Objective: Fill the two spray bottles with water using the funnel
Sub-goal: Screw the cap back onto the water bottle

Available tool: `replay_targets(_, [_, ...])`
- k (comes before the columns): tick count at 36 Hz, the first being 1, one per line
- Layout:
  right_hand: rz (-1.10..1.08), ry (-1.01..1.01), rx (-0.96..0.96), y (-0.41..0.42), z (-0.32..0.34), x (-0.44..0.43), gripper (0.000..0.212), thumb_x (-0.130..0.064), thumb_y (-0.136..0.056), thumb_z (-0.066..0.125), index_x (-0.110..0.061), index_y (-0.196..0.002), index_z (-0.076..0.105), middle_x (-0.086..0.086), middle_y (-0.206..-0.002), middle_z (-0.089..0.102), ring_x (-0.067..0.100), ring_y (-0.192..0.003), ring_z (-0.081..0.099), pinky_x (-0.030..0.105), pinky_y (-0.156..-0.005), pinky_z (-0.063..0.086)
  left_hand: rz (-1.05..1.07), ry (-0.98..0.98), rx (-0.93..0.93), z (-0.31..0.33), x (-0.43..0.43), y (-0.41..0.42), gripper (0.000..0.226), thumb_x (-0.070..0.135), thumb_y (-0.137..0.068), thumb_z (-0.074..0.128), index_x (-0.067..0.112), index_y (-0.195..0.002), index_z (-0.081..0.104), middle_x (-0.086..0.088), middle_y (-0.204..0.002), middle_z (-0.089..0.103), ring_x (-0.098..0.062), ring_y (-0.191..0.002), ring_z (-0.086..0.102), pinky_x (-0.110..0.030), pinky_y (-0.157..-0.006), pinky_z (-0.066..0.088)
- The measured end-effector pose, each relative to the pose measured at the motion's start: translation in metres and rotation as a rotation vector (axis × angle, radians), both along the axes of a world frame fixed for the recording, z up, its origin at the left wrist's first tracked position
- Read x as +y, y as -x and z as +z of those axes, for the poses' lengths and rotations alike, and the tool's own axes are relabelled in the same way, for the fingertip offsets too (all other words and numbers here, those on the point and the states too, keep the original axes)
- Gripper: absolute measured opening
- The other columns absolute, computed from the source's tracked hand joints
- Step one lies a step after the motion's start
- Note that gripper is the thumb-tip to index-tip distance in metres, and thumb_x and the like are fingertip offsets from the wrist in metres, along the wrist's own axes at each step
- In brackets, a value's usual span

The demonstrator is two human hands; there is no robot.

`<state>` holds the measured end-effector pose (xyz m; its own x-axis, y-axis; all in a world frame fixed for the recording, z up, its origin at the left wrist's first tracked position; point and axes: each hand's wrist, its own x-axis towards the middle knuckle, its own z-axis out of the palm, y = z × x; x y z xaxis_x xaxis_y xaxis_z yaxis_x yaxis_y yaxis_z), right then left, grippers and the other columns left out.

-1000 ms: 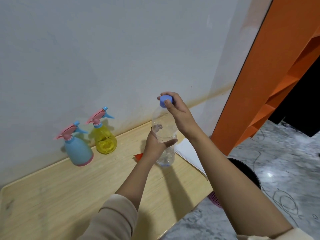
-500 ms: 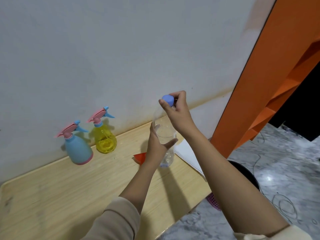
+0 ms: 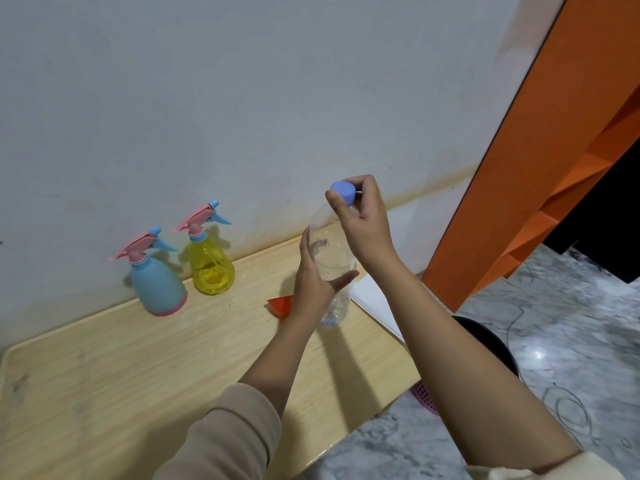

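Observation:
A clear plastic water bottle (image 3: 330, 261) stands upright on the wooden table (image 3: 138, 368). My left hand (image 3: 313, 282) grips its body. At the top, my right hand (image 3: 363, 220) pinches its blue cap (image 3: 343, 192) between thumb and fingers. A blue spray bottle (image 3: 156, 278) and a yellow spray bottle (image 3: 209, 258), both with pink triggers, stand near the wall on the left. The red funnel (image 3: 280, 304) lies on the table just left of my left wrist, partly hidden by it.
White paper (image 3: 374, 299) lies at the table's right end. An orange shelf frame (image 3: 526, 140) rises on the right. A black bin (image 3: 485, 337) and a pink basket (image 3: 424, 396) sit on the marble floor beside the table's edge.
My right hand has turned on the blue cap, its fingers shifting round it. The left hand keeps its grip on the bottle's body. The view has drifted slightly.

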<state>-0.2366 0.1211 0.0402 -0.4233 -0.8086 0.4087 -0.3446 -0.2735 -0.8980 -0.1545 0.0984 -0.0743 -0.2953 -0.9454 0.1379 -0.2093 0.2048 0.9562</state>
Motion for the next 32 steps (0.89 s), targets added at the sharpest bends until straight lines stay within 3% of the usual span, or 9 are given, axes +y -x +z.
replay_targets(6, [-0.044,0.025,0.032,-0.002,0.000,0.000,0.017,-0.025,-0.090,0.061,-0.017,-0.099,0.049,0.004,-0.102,0.054,0.017,-0.092,0.052,0.025,-0.082,0.043,0.002,0.013,-0.028,0.001,0.000,0.001,0.116,0.026,-0.065,0.085,0.028,-0.149,0.004,0.000,-0.138,0.049,-0.020,-0.125,0.050,-0.037,-0.105,0.042])
replay_targets(10, [0.032,-0.012,0.018,0.001,-0.004,0.004,0.024,-0.027,-0.090,0.061,-0.020,-0.108,0.049,0.000,-0.109,0.055,0.015,-0.102,0.053,0.026,-0.089,0.044,-0.001,0.004,-0.043,0.005,0.003,0.001,0.119,0.029,-0.066,0.084,0.031,-0.149,-0.002,-0.004,-0.146,0.041,-0.021,-0.131,0.045,-0.036,-0.107,0.039])
replay_targets(15, [0.131,-0.106,0.045,0.009,-0.015,0.013,0.059,-0.031,-0.080,0.073,-0.020,-0.128,0.041,-0.005,-0.129,0.048,0.007,-0.122,0.045,0.022,-0.102,0.035,-0.055,-0.027,-0.097,0.007,0.005,-0.006,0.131,0.061,-0.052,0.080,0.041,-0.146,-0.009,0.003,-0.158,0.015,-0.013,-0.144,0.022,-0.042,-0.115,0.029])
replay_targets(19, [0.156,-0.184,-0.021,0.016,-0.036,0.020,0.097,-0.029,-0.068,0.083,-0.023,-0.144,0.022,-0.007,-0.146,0.031,0.002,-0.135,0.029,0.020,-0.107,0.026,0.005,-0.045,-0.210,-0.016,0.021,-0.037,0.129,0.073,-0.052,0.072,0.036,-0.149,-0.005,0.009,-0.159,0.004,-0.010,-0.146,0.009,-0.042,-0.117,0.018])
replay_targets(24, [0.183,-0.221,-0.046,0.016,-0.074,0.023,0.112,-0.031,-0.056,0.087,-0.029,-0.144,0.017,-0.008,-0.144,0.030,0.003,-0.133,0.032,0.024,-0.110,0.030,0.210,-0.186,-0.287,-0.063,0.034,-0.067,0.127,0.083,-0.052,0.062,0.027,-0.150,0.003,0.004,-0.159,0.001,-0.018,-0.147,0.003,-0.049,-0.118,0.018])
replay_targets(28, [0.135,-0.205,-0.042,0.013,-0.088,0.017,0.107,-0.033,-0.055,0.085,-0.044,-0.135,0.015,-0.005,-0.139,0.035,0.002,-0.125,0.039,0.008,-0.097,0.033,0.279,-0.208,-0.337,-0.084,0.025,-0.066,0.111,0.058,-0.069,0.071,0.016,-0.151,0.009,-0.009,-0.156,0.013,-0.024,-0.145,0.010,-0.045,-0.118,0.017])
replay_targets(32, [0.064,-0.198,-0.052,0.012,-0.096,0.002,0.099,-0.035,-0.058,0.083,-0.028,-0.139,0.025,-0.011,-0.122,0.051,0.004,-0.120,0.048,0.005,-0.090,0.036,0.269,-0.202,-0.351,-0.096,0.009,-0.055,0.102,0.045,-0.074,0.074,0.010,-0.149,0.015,-0.015,-0.150,0.024,-0.029,-0.141,0.020,-0.044,-0.117,0.021])
